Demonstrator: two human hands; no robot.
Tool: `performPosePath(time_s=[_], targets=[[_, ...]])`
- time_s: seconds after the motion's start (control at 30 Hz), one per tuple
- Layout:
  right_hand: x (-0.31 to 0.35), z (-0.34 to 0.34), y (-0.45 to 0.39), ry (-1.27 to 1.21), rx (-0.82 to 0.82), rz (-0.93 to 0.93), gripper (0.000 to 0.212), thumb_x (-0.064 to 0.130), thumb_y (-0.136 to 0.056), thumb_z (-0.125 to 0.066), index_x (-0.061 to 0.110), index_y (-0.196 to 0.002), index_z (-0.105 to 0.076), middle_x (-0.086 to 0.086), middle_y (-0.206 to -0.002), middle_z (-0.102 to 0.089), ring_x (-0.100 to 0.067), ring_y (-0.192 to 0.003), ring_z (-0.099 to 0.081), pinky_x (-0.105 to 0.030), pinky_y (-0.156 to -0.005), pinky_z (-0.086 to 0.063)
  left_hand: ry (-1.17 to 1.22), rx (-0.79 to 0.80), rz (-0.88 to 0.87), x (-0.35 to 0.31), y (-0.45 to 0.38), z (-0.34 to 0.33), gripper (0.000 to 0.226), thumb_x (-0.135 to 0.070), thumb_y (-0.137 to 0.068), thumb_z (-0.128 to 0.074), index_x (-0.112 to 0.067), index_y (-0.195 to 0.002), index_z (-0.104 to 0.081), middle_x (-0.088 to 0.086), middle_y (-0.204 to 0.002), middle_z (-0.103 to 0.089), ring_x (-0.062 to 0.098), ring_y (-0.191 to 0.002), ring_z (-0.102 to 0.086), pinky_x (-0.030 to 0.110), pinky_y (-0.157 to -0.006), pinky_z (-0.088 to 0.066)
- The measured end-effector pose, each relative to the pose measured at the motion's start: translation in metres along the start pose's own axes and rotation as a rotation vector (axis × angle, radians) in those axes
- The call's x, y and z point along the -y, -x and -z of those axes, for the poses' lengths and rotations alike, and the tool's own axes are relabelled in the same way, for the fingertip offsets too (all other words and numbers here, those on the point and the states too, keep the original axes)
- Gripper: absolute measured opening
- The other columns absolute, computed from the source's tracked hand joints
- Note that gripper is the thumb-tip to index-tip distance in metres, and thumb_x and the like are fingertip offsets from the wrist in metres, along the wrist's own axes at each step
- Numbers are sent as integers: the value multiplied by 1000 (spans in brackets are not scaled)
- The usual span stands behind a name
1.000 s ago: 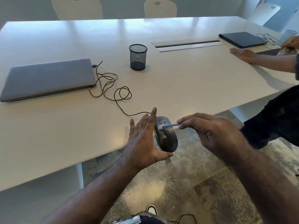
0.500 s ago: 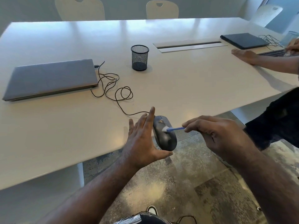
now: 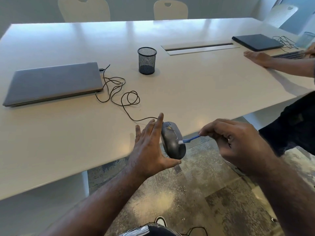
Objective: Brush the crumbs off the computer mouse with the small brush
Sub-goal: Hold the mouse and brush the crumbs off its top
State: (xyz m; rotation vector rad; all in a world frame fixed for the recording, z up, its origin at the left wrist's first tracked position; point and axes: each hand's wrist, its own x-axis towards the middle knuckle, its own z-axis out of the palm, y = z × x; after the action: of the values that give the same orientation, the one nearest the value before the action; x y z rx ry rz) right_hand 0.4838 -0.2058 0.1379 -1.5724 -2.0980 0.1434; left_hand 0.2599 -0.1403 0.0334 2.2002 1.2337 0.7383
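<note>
Since the earlier frame, brush (image 3: 189, 139) bristles have shifted from the mouse's upper middle to its lower right flank. Left hand (image 3: 150, 147), fingers extended, clamps the mouse (image 3: 172, 142) between thumb and fingers at the table (image 3: 68, 133) edge, above the floor. Right hand (image 3: 238, 143) pinches the blue brush handle. Crumbs (image 3: 169, 128) sit near the mouse's top. Mouse cable (image 3: 119, 92) loops toward one grey laptop (image 3: 52, 82). Also present: one mesh cup (image 3: 147, 60), one dark laptop (image 3: 257, 42), three chairs, and another person's hand (image 3: 257, 57) resting flat.
</note>
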Motion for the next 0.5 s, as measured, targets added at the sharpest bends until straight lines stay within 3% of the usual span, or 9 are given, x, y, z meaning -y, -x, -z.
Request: performPosePath(time_s=[0.17, 0.27, 0.37, 0.5], targets=[[8, -3, -8, 44, -89, -18, 33, -4, -85, -63, 22, -103, -69, 15, -97, -67, 4, -83, -61, -24, -65, -57, 7, 19, -25, -5, 1, -3, 143, -71, -56, -78, -42, -152, 24, -1, -163, -20, 14, -153, -8, 49, -122, 11], [15, -9, -11, 84, -17, 17, 33, -1, -85, -61, 24, -106, -65, 11, -99, -67, -8, -76, -64, -33, -59, -58, 11, 14, -31, -6, 1, -2, 144, -71, -56, -79, -45, -149, 27, -1, -165, -17, 14, -153, -5, 48, -122, 12], [14, -7, -12, 78, 16, 34, 31, 1, -84, -61, 26, -101, -66, 14, -95, -67, -9, -71, -63, -33, -56, -57, -4, 13, -26, -4, 1, -2, 145, -70, -56, -81, -43, -150, 27, 0, -164, -18, 15, -153, -6, 49, -122, 11], [15, -4, -16, 64, -61, 25, 33, -4, -82, -66, 24, -100, -67, 15, -92, -67, 1, -78, -59, -6, -63, -47, -9, 25, -25, -3, 3, -3, 145, -70, -56, -80, -44, -150, 27, 0, -165, -17, 14, -153, -4, 50, -122, 10]])
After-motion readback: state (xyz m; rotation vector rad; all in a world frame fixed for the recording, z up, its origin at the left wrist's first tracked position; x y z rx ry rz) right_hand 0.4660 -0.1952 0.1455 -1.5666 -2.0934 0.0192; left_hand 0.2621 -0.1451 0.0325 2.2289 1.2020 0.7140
